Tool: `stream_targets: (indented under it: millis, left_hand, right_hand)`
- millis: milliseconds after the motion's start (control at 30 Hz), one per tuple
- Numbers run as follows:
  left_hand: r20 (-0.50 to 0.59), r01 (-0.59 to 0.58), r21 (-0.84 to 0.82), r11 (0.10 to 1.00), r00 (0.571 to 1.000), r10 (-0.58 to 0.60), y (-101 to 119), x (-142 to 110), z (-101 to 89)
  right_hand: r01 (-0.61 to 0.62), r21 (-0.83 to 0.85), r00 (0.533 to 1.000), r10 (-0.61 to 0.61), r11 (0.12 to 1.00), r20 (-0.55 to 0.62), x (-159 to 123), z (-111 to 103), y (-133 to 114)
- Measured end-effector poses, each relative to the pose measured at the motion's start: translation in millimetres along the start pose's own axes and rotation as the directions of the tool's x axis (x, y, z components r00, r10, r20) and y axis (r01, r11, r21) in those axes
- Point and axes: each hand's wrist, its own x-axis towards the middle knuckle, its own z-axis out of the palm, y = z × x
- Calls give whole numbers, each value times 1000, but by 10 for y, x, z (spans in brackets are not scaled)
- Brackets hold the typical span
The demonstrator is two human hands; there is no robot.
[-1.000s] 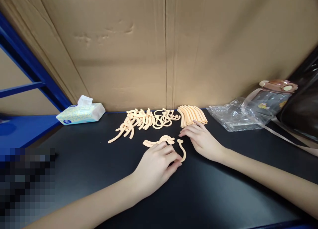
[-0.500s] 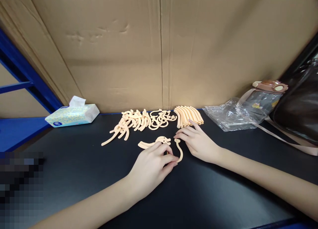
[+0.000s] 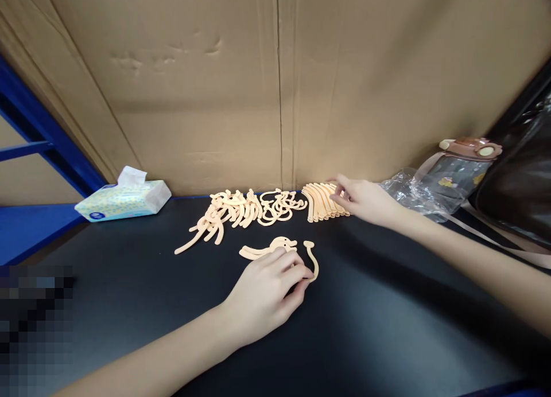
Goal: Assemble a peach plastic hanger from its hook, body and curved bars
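My left hand (image 3: 273, 285) rests on the dark table with its fingers pinched on the lower end of a thin, curved cream-coloured piece (image 3: 316, 259) that has a rounded knob at its top. Just behind those fingers lie more flat cream pieces (image 3: 258, 250), one with small dark holes, partly covered by the hand. Over the right side of a neat row of curved cream strips (image 3: 318, 202) hovers my right hand (image 3: 359, 199), its fingers apart and nothing visible between them. Whether its fingertips touch the strips I cannot tell.
Left of the row lies a loose heap of curved cream pieces (image 3: 235, 207). A tissue pack (image 3: 124, 201) stands at the back left. Clear plastic bag (image 3: 404, 193), a strapped bottle (image 3: 460, 167) and a dark bag (image 3: 516, 179) occupy the right. Cardboard (image 3: 206, 98) walls the back.
My right hand has moved up and to the right, from beside the knobbed piece to the row of strips. My left hand stays nearly in place, still pinching the curved piece.
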Motion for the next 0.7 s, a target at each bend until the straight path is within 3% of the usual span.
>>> stream_targets:
  millis: [167, 400, 700]
  left_hand:
    - [-3, -10, -39, 999, 1000, 10, -21, 2, 22]
    - [54, 18, -66, 998, 998, -15, -26, -5, 17]
    - [81, -22, -79, 997, 996, 29, -25, -6, 21]
  right_hand:
    - [-116, -94, 985, 127, 989, 114, 322, 13, 181]
    - [-171, -166, 934, 214, 971, 285, 568, 95, 140]
    - [-232, -217, 928, 282, 948, 244, 613, 156, 115]
